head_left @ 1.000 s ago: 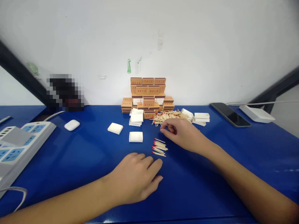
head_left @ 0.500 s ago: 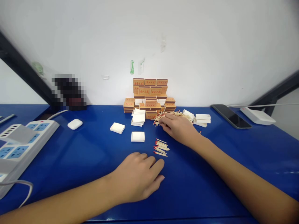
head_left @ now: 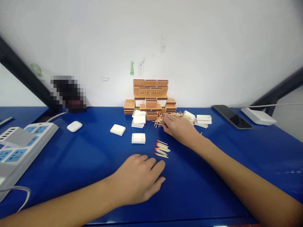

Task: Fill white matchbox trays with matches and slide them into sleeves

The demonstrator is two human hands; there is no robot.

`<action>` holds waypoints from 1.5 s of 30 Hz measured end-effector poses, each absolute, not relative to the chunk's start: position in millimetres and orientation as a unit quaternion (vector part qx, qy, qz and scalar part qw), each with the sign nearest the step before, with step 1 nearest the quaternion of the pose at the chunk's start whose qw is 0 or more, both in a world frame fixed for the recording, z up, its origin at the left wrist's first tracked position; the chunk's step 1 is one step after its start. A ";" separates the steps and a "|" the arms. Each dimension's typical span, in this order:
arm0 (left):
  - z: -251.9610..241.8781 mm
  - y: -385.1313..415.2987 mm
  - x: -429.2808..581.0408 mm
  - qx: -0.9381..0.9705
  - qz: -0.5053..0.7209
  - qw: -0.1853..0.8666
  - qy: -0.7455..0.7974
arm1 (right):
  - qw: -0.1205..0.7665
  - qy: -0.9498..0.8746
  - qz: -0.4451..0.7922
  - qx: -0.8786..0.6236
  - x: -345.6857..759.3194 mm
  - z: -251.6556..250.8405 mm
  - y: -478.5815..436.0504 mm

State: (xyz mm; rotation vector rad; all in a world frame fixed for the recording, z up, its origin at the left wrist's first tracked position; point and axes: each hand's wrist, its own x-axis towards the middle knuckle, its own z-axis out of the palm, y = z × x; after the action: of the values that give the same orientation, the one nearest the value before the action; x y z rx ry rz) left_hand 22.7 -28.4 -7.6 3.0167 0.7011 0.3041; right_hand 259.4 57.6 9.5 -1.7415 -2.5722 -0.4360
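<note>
My left hand (head_left: 139, 179) rests palm down on the blue table, fingers loosely bent and apart, holding nothing. Just beyond it lies a small row of matches (head_left: 162, 149), red heads to the left. My right hand (head_left: 178, 127) reaches over the front of a heap of loose matches (head_left: 158, 119). Its fingers are curled together at the heap, and whatever is between the fingertips is hidden. Left of the row lies a single white matchbox tray (head_left: 138, 138), with another white tray (head_left: 117, 129) farther left. Stacked white trays (head_left: 139, 119) stand beside the heap.
Orange-brown matchboxes (head_left: 151, 92) are stacked against the wall. More white trays (head_left: 203, 118) lie right of the heap. A phone (head_left: 232, 116) and a white box-shaped device (head_left: 258, 116) are at the right. A power strip (head_left: 44, 132) and white earphone case (head_left: 74, 126) are at the left.
The whole view has shifted slightly, moving things a little left. My right hand's fingers stay at the match heap, a bit more curled in. My left hand keeps its place on the table.
</note>
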 end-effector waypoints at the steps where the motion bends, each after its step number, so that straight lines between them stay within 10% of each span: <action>1: -7.6 -28.3 22.7 0.969 0.099 0.013 0.225 | 0.006 -0.819 -0.139 -0.556 259.9 11.4 57.0; 13: -9.3 -26.9 24.0 0.969 0.102 0.016 0.226 | 0.152 -0.813 0.224 -0.516 270.5 22.2 27.9; 45: -8.5 -26.8 24.6 0.968 0.103 0.014 0.228 | 0.171 -0.787 0.254 -0.535 264.0 12.4 27.0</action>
State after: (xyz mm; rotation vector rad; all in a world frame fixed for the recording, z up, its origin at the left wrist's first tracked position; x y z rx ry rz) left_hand 24.6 -26.8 -8.5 3.0145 0.7100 0.3213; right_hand 264.0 27.0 12.4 -1.5202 -2.2356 0.7221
